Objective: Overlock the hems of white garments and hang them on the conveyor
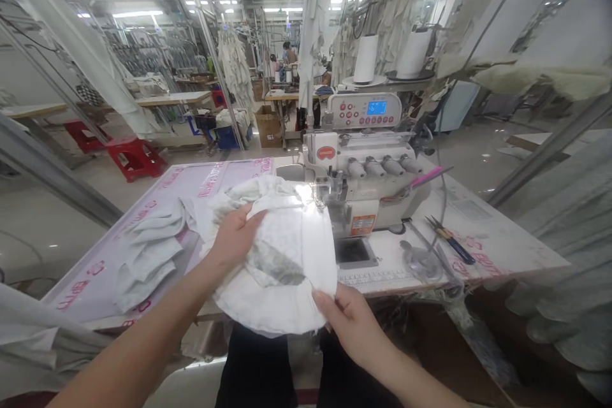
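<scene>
A white fabric piece (277,312) is spread between my hands in a ring-like loop, its far edge under the lit needle area of a white overlock sewing machine (329,146). My left hand (238,233) grips the inner edge of the fabric at its left side, thumb on top. At the near right edge, my right hand (347,315) pinches the cloth between thumb and fingers. The fingers beneath the fabric are hidden on both hands. Bunched, pale patterned cloth shows inside and behind the loop.
Left on the table (90,274) lies a stack of pale fabric pieces (150,252). Thread snips (452,241) rest right of the machine. Thread cones (366,58) stand behind it. A red stool (134,156) is on the floor; hanging cloth (568,255) borders the right side.
</scene>
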Demonstrator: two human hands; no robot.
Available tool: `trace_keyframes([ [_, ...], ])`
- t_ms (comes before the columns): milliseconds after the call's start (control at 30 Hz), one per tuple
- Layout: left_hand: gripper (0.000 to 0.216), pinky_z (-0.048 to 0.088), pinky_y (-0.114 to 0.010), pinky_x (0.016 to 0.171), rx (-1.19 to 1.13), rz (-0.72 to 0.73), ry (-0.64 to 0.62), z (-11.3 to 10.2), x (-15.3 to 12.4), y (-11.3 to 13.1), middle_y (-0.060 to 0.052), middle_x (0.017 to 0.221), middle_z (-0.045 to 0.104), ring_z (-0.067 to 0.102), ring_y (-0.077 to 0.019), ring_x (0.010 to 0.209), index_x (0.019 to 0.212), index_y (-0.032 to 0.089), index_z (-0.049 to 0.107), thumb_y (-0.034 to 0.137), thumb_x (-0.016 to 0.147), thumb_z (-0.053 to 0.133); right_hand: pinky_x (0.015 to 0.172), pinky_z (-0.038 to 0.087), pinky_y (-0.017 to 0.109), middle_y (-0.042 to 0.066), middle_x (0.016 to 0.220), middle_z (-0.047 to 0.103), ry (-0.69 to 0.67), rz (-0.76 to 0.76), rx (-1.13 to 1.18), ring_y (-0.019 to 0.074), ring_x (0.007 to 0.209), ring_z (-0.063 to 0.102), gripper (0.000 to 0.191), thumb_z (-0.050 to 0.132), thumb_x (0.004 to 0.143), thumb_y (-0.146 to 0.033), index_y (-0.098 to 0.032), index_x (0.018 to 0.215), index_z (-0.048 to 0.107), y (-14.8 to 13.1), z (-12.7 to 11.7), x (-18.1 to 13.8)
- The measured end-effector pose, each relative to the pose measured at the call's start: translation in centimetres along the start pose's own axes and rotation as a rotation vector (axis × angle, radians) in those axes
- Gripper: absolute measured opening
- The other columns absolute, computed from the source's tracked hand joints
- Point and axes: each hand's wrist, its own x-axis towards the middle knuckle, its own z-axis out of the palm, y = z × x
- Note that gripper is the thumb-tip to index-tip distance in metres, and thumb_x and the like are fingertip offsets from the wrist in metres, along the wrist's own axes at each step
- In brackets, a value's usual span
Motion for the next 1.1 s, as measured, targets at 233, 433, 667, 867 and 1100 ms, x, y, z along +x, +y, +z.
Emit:
trace_keyframes([
  [233, 0.038, 0.041, -0.029, 0.07, 0.138, 0.006, 0.096, 0.6, 2.8, -1.2, -0.003, 0.086, 0.062, 0.056, -0.0214, 0.079, 0.096, 0.018, 0.057, 0.047, 0.078, 0.04, 0.046, 0.026, 0.021, -0.003, 0.052, 0.035, 0.026, 0.029, 0.001, 0.0092, 0.05, 0.032, 0.033, 0.042, 0.082, -0.04, -0.015, 0.061, 0.04, 0.6, -0.4, 2.3],
  [433, 0.023, 0.04, -0.033, 0.078, 0.464, 0.361, 0.265, 2.2, 1.3, 1.6, -0.009, 0.093, 0.053, 0.049, -0.0212, 0.089, 0.096, 0.013, 0.049, 0.027, 0.079, 0.042, 0.045, 0.026, 0.02, -0.004, 0.052, 0.036, 0.035, 0.018, 0.022, 0.0083, 0.048, 0.033, 0.034, 0.043, 0.082, -0.041, -0.015, 0.061, 0.04, 0.8, -0.1, 2.9],
  [667, 0.032, 0.029, -0.036, 0.097, 0.478, 0.554, -0.092, 5.3, -0.5, 3.0, -0.008, 0.119, 0.047, 0.038, -0.0187, 0.113, 0.113, 0.015, 0.047, 0.024, 0.086, 0.032, 0.046, 0.029, 0.02, -0.003, 0.053, 0.038, 0.035, 0.006, -0.012, 0.0088, 0.049, 0.034, 0.034, 0.041, 0.082, -0.043, -0.014, 0.064, 0.042, 0.9, 0.0, 3.1],
  [867, 0.036, 0.026, -0.036, 0.1, 0.584, 0.558, -0.096, 5.3, 0.0, 2.0, -0.008, 0.123, 0.045, 0.036, -0.0195, 0.115, 0.116, 0.013, 0.046, 0.026, 0.087, 0.029, 0.046, 0.029, 0.021, -0.003, 0.053, 0.037, 0.048, 0.023, -0.031, 0.009, 0.049, 0.034, 0.036, 0.041, 0.082, -0.043, -0.015, 0.06, 0.038, 0.9, -0.2, 3.5],
  [1100, 0.028, 0.038, -0.037, 0.077, 0.711, 0.516, -0.052, 4.2, 3.8, 3.5, -0.01, 0.08, 0.059, 0.048, -0.024, 0.088, 0.077, 0.013, 0.059, 0.022, 0.083, 0.033, 0.045, 0.029, 0.021, -0.002, 0.052, 0.039, 0.088, 0.041, -0.069, 0.0096, 0.048, 0.035, 0.038, 0.044, 0.079, -0.048, -0.015, 0.061, 0.041, 0.7, -1.0, 5.4],
])
